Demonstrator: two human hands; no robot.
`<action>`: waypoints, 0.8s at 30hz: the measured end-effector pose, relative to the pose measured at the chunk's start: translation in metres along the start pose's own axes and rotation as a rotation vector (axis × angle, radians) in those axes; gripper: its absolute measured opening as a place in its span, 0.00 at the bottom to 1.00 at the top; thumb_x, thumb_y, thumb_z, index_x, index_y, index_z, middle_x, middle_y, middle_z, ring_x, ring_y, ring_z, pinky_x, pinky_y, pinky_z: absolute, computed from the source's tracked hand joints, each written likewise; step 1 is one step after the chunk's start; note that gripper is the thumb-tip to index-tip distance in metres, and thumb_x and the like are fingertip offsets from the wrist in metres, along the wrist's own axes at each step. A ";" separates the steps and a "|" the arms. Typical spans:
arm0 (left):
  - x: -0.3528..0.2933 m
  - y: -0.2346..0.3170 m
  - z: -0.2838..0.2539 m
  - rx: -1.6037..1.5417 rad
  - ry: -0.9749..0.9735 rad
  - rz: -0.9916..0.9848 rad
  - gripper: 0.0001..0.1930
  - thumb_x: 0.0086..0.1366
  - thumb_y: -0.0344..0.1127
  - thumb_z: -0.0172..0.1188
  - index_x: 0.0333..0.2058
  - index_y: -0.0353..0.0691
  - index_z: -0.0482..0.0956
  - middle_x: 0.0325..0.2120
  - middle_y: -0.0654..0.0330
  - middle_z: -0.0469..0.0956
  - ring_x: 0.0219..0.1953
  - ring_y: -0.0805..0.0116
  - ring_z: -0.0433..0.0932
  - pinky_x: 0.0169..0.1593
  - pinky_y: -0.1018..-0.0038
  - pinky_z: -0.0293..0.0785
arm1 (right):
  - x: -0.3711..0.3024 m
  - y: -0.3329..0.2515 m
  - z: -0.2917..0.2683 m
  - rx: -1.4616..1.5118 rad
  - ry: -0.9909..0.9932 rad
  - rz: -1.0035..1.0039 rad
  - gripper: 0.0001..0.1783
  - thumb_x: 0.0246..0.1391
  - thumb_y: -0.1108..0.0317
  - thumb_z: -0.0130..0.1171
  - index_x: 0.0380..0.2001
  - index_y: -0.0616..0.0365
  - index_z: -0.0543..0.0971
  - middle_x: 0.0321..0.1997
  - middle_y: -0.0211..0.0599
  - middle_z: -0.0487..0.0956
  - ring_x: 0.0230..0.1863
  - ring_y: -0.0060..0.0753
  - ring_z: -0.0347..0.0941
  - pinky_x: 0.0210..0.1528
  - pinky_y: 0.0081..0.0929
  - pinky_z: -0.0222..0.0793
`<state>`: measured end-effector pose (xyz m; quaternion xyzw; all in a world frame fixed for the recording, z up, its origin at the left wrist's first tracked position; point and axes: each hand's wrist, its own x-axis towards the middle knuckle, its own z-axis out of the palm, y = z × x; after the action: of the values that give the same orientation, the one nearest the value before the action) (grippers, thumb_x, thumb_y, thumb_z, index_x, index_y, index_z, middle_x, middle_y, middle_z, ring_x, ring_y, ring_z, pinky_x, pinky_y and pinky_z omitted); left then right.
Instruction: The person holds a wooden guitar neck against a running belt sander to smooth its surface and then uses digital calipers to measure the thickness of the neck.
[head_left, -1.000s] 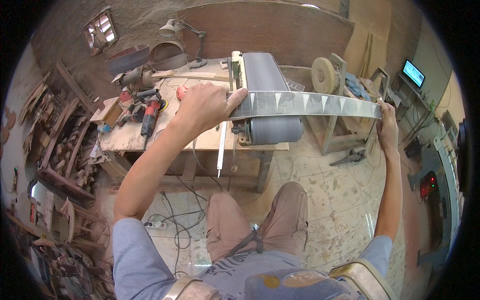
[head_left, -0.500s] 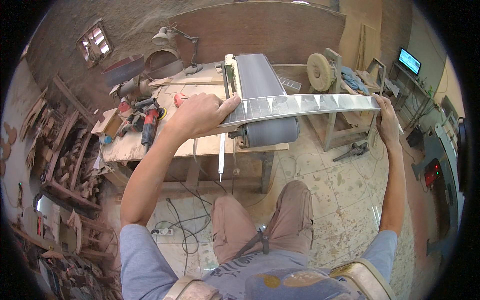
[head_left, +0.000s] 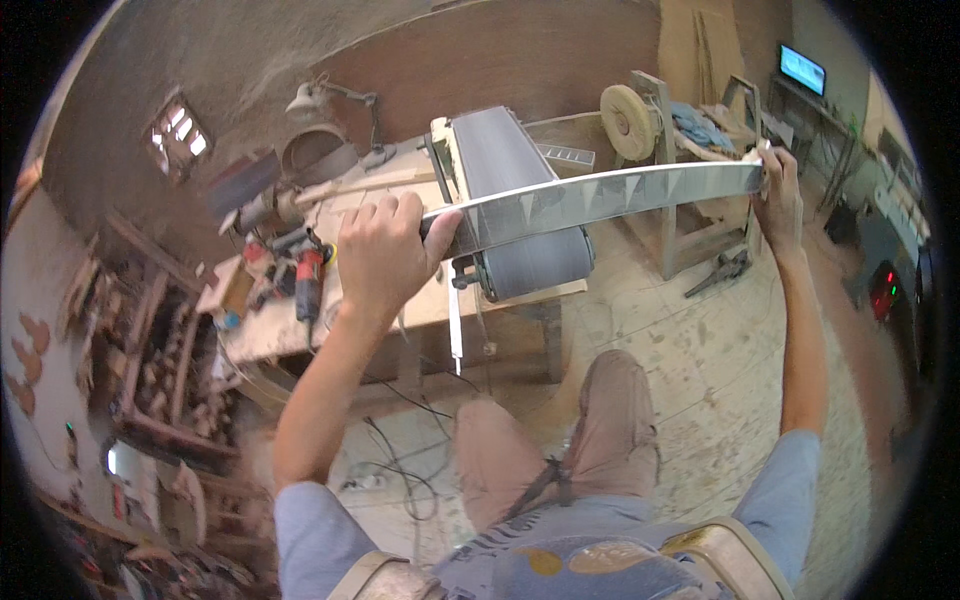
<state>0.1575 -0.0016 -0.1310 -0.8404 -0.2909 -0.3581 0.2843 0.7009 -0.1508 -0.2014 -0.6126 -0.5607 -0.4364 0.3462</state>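
Both my hands grip a long, slightly curved grey strip [head_left: 600,198] with pale triangles along its face. My left hand [head_left: 385,250] is closed around the left end, thumb across the face. Fingers of my right hand [head_left: 778,200] are wrapped round the far right end, which sits higher in the picture. The strip crosses in front of a belt sander [head_left: 498,150] with a wide grey belt, hiding part of it. Below the strip the sander's front roller [head_left: 538,265] shows. Whether strip and belt touch, I cannot tell.
Left of the sander, the wooden workbench [head_left: 270,345] carries a red-and-black angle grinder [head_left: 309,285] and a desk lamp [head_left: 375,150]. A round buffing wheel [head_left: 630,122] on a wooden stand is at the back right. Cables [head_left: 405,490] lie on the floor near my legs.
The strip has tilted, with its face more upright and its right end higher in the picture. My left hand has rolled with it. The whole view has shifted and turned slightly.
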 end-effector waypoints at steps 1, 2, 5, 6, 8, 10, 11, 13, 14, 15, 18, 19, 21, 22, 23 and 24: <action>-0.001 -0.002 -0.001 0.006 0.005 0.007 0.26 0.72 0.55 0.59 0.23 0.37 0.75 0.22 0.49 0.78 0.28 0.44 0.79 0.37 0.53 0.73 | 0.002 -0.004 0.001 0.005 0.014 0.004 0.45 0.46 0.86 0.61 0.68 0.42 0.66 0.62 0.44 0.72 0.58 0.60 0.76 0.53 0.52 0.80; -0.002 -0.002 0.000 0.002 0.012 0.009 0.27 0.71 0.56 0.60 0.22 0.38 0.74 0.21 0.50 0.79 0.27 0.45 0.79 0.37 0.53 0.73 | 0.003 -0.005 -0.001 0.002 0.023 0.002 0.45 0.46 0.86 0.62 0.68 0.42 0.66 0.61 0.44 0.72 0.58 0.60 0.76 0.52 0.51 0.80; 0.006 -0.010 -0.006 -0.160 -0.344 -0.135 0.31 0.75 0.56 0.53 0.24 0.31 0.79 0.23 0.43 0.80 0.30 0.42 0.80 0.41 0.50 0.73 | 0.010 -0.013 -0.007 0.017 -0.145 -0.011 0.44 0.45 0.87 0.61 0.67 0.43 0.68 0.61 0.42 0.74 0.57 0.58 0.77 0.54 0.50 0.80; 0.010 -0.013 -0.010 -0.208 -0.485 -0.181 0.32 0.76 0.56 0.51 0.25 0.30 0.80 0.23 0.41 0.80 0.31 0.41 0.81 0.42 0.50 0.74 | 0.008 -0.013 -0.008 0.022 -0.200 0.003 0.43 0.46 0.87 0.60 0.66 0.44 0.69 0.60 0.41 0.74 0.56 0.57 0.78 0.54 0.50 0.80; 0.020 -0.015 -0.013 -0.318 -0.696 -0.259 0.37 0.78 0.59 0.44 0.32 0.25 0.84 0.26 0.34 0.80 0.36 0.38 0.81 0.47 0.49 0.74 | 0.014 -0.010 -0.009 0.034 -0.301 0.002 0.41 0.47 0.87 0.58 0.65 0.45 0.71 0.60 0.40 0.75 0.55 0.55 0.79 0.55 0.49 0.79; 0.023 -0.018 -0.013 -0.397 -0.834 -0.344 0.39 0.79 0.61 0.42 0.34 0.24 0.85 0.29 0.32 0.81 0.37 0.36 0.81 0.49 0.49 0.73 | 0.018 -0.007 -0.012 0.016 -0.324 0.007 0.36 0.49 0.87 0.56 0.61 0.47 0.76 0.56 0.40 0.78 0.55 0.54 0.79 0.54 0.48 0.79; 0.027 -0.019 -0.016 -0.374 -0.889 -0.353 0.42 0.79 0.64 0.39 0.36 0.24 0.85 0.32 0.30 0.81 0.40 0.34 0.81 0.52 0.50 0.73 | 0.019 -0.005 -0.014 0.006 -0.350 0.002 0.35 0.49 0.87 0.56 0.61 0.47 0.77 0.55 0.41 0.79 0.55 0.54 0.79 0.54 0.48 0.79; 0.017 -0.027 -0.014 -0.421 -0.826 -0.232 0.43 0.79 0.65 0.38 0.36 0.22 0.84 0.34 0.29 0.81 0.42 0.34 0.81 0.54 0.52 0.72 | 0.024 -0.006 -0.016 0.008 -0.411 0.010 0.34 0.48 0.87 0.56 0.59 0.49 0.77 0.54 0.42 0.80 0.56 0.54 0.79 0.54 0.48 0.79; 0.019 -0.030 -0.013 -0.447 -0.901 -0.301 0.41 0.79 0.64 0.39 0.41 0.25 0.84 0.37 0.32 0.82 0.44 0.38 0.81 0.57 0.56 0.72 | 0.026 -0.010 -0.019 0.020 -0.446 0.024 0.34 0.48 0.87 0.56 0.59 0.50 0.78 0.54 0.43 0.80 0.56 0.55 0.79 0.54 0.48 0.78; 0.020 -0.030 -0.013 -0.469 -0.980 -0.372 0.40 0.79 0.64 0.39 0.46 0.27 0.85 0.41 0.34 0.83 0.47 0.42 0.81 0.59 0.60 0.71 | 0.028 -0.014 -0.020 0.033 -0.479 0.037 0.33 0.48 0.87 0.56 0.59 0.51 0.78 0.53 0.44 0.80 0.56 0.55 0.79 0.54 0.47 0.78; 0.028 -0.021 -0.017 -0.385 -0.981 -0.391 0.37 0.80 0.62 0.40 0.47 0.31 0.86 0.39 0.32 0.83 0.46 0.39 0.82 0.57 0.58 0.72 | 0.027 -0.014 -0.023 0.053 -0.414 0.011 0.33 0.47 0.87 0.57 0.59 0.53 0.78 0.53 0.46 0.80 0.57 0.57 0.78 0.56 0.48 0.77; 0.020 -0.016 -0.017 -0.312 -0.837 -0.356 0.42 0.79 0.64 0.40 0.34 0.25 0.85 0.33 0.30 0.82 0.43 0.36 0.82 0.52 0.51 0.75 | 0.023 -0.021 -0.022 0.073 -0.372 0.009 0.32 0.48 0.87 0.56 0.59 0.56 0.77 0.54 0.47 0.79 0.58 0.58 0.77 0.58 0.48 0.76; 0.014 -0.016 -0.011 -0.263 -0.661 -0.269 0.39 0.78 0.62 0.43 0.31 0.26 0.84 0.31 0.33 0.82 0.40 0.37 0.83 0.47 0.50 0.76 | 0.024 -0.021 -0.022 0.094 -0.335 -0.016 0.33 0.48 0.86 0.57 0.60 0.54 0.74 0.56 0.46 0.77 0.58 0.57 0.76 0.57 0.48 0.77; 0.011 -0.017 -0.009 -0.236 -0.574 -0.223 0.38 0.78 0.62 0.45 0.29 0.27 0.84 0.29 0.34 0.82 0.39 0.37 0.83 0.45 0.50 0.76 | 0.025 -0.021 -0.021 0.105 -0.316 -0.025 0.34 0.48 0.86 0.58 0.61 0.54 0.73 0.56 0.46 0.76 0.58 0.57 0.76 0.57 0.48 0.77; 0.007 -0.014 -0.007 -0.142 -0.438 -0.220 0.32 0.75 0.59 0.53 0.26 0.31 0.81 0.25 0.40 0.81 0.33 0.40 0.82 0.37 0.49 0.75 | 0.024 -0.022 -0.019 0.092 -0.302 -0.009 0.35 0.49 0.85 0.58 0.62 0.53 0.71 0.57 0.46 0.75 0.58 0.58 0.76 0.56 0.49 0.77; 0.002 -0.013 -0.006 -0.112 -0.370 -0.201 0.31 0.74 0.58 0.54 0.26 0.32 0.81 0.24 0.42 0.81 0.32 0.41 0.81 0.37 0.49 0.74 | 0.023 -0.022 -0.017 0.078 -0.288 0.007 0.36 0.49 0.85 0.59 0.63 0.52 0.69 0.57 0.46 0.74 0.58 0.58 0.76 0.56 0.49 0.78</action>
<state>0.1474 0.0038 -0.1226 -0.8730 -0.4002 -0.2399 0.1420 0.6760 -0.1547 -0.1749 -0.6567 -0.6190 -0.3209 0.2873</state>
